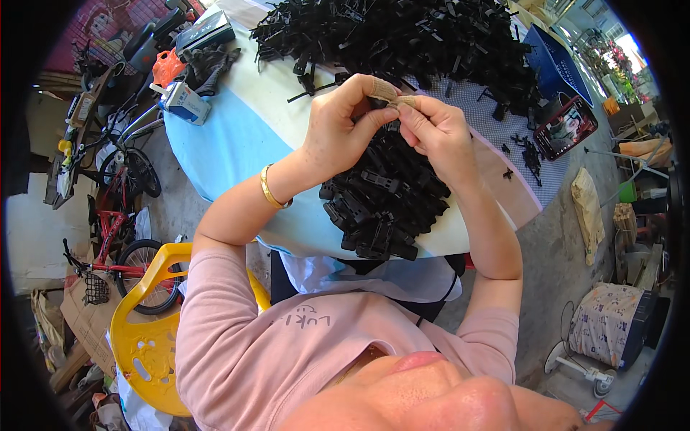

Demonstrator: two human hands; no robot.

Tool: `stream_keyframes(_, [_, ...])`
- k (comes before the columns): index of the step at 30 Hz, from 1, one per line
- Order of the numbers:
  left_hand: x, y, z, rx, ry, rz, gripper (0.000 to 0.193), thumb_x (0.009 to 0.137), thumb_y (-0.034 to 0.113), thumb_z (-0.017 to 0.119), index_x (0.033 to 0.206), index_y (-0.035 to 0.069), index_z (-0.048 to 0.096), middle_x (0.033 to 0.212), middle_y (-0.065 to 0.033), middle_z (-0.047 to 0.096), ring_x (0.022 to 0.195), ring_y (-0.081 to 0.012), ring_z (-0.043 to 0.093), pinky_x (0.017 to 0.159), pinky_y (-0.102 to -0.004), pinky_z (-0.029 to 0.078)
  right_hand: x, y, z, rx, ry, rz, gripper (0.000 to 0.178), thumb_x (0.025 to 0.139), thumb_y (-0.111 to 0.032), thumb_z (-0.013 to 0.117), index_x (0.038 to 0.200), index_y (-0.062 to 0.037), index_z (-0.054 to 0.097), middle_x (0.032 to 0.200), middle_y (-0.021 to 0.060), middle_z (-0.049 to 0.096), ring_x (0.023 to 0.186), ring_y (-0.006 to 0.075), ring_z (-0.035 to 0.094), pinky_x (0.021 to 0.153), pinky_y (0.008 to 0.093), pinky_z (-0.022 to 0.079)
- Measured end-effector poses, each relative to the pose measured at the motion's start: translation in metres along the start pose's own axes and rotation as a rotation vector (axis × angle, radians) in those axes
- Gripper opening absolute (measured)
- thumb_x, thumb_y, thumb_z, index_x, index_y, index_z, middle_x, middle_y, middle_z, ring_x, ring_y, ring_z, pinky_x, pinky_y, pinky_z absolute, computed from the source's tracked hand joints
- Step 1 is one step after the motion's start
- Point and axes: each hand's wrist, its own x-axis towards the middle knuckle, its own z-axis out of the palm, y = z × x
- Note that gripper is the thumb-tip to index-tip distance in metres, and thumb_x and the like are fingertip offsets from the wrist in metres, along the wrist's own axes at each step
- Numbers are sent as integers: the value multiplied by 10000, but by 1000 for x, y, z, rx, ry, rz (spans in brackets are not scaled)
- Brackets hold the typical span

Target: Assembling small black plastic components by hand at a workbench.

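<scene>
Over the table, my left hand (338,129) and my right hand (442,140) meet fingertip to fingertip, thumbs and index fingers pinched together. Tan tape (383,89) wraps the left index fingertip, and a similar tan wrap (407,102) shows at the right one. Whatever lies between the fingertips is too small or hidden to make out. Just below the hands sits a heap of black plastic parts (381,205), close to the table's near edge. Beyond them spreads a much larger mound of black parts (402,39).
A phone (568,128) with a lit screen leans at the right, before a blue plastic basket (553,68). Loose black bits (528,154) lie nearby. At the left stand a blue-and-white can (188,103) and a box (205,32). A yellow chair (147,337) is beside me.
</scene>
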Motion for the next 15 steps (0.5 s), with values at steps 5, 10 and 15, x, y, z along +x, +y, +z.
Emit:
stream_keyframes(5, [11,16,-7,170,-117,48,341,725,-11,669,1043,2,545,918,-59,627,807,-111,607,692,-222,497,9,2,-29,-4,8,-83,172,871,-118,515,924,13,614,578,-39,457,481,7,342,423,150,229])
stream_keyframes(10, [35,-19,-43,-173,-329,-144,358,810,124,629,1142,25,536,1009,-42,606,907,-109,552,807,-245,450,18,1,-45,69,332,-176,186,850,-135,540,906,19,629,561,-50,446,472,2,322,421,153,208])
stream_keyframes(15, [41,-67,-49,734,-289,-113,270,747,41,579,1014,55,619,986,-78,606,900,-206,550,781,-280,463,22,20,-33,-503,374,-411,127,833,-117,582,884,-24,652,641,-17,569,557,33,483,522,177,391])
